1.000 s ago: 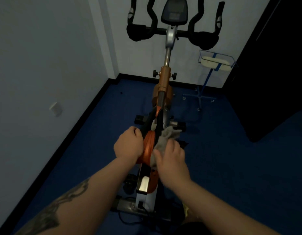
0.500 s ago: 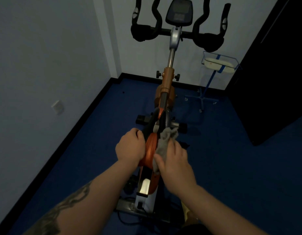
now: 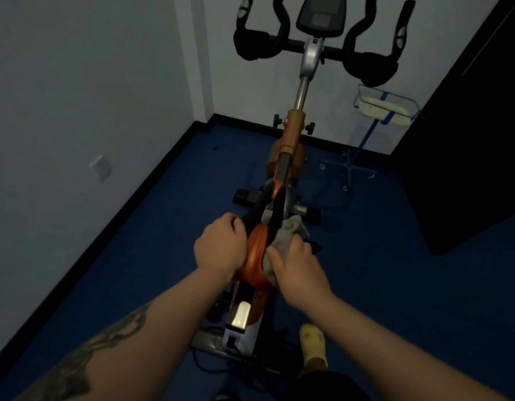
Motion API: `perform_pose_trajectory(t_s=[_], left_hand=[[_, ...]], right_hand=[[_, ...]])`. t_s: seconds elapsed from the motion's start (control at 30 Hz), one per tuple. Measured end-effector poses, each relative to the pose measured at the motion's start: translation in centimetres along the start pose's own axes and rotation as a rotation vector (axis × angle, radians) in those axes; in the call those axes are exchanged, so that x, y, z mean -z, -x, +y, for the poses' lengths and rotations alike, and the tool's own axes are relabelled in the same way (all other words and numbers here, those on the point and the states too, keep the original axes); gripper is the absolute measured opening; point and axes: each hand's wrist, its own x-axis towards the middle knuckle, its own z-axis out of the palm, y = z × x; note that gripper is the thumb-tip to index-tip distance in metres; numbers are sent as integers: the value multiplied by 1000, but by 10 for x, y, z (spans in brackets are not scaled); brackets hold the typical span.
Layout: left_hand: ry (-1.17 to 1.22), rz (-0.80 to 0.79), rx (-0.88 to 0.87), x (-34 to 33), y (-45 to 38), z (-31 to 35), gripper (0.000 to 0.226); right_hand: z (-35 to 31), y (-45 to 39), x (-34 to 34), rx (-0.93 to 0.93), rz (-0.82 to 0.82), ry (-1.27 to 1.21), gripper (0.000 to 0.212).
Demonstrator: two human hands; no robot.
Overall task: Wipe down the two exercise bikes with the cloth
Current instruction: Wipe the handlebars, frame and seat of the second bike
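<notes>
One exercise bike (image 3: pixel 292 131) with an orange frame and black handlebars stands in front of me, facing the far wall. My left hand (image 3: pixel 220 246) grips the left side of its orange body (image 3: pixel 255 253). My right hand (image 3: pixel 297 264) presses a grey cloth (image 3: pixel 285 234) against the right side of that same orange part, fingers curled over the cloth. Only part of the cloth shows above my fingers. A second bike is not in view.
A pale wall runs close along the left, with a small wall plate (image 3: pixel 100 167). A blue wire stand (image 3: pixel 386 108) on wheels stands at the back right. A dark door or cabinet (image 3: pixel 467 125) fills the right. My foot in a yellow shoe (image 3: pixel 312 341) is beside the bike's rear base.
The right hand with the cloth has slid slightly along the orange body. The left hand keeps its hold. My head has lowered a little, so the handlebars sit higher in view.
</notes>
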Motion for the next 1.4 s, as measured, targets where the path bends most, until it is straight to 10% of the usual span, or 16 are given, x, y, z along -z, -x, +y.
perform_pose_trajectory(t_s=[0.2,0.4,0.6,0.83,1.07,1.17,1.4], left_hand=[[3,-16,16,3,1,3,32],[13,9,55,2,2,3,30],[76,53,112,3,6,6,29],[16,330,278,-2,17,19,25],[445,710,743,-20,32,55,16],[519,764,993,-22,29,65,26],[403,740,950,-24,23,68,28]], right_hand=[[-26,-93,11,-260,-159,-245,62],[-10,-47,-5,44,-5,-97,65],[-27,-131,2,-54,29,-326,63],[0,-189,38,461,-49,79,47],[-42,-144,20,1370,-211,559,24],[-36,-164,36,1391,-319,451,29],[-29,-191,43,1121,-176,739,21]])
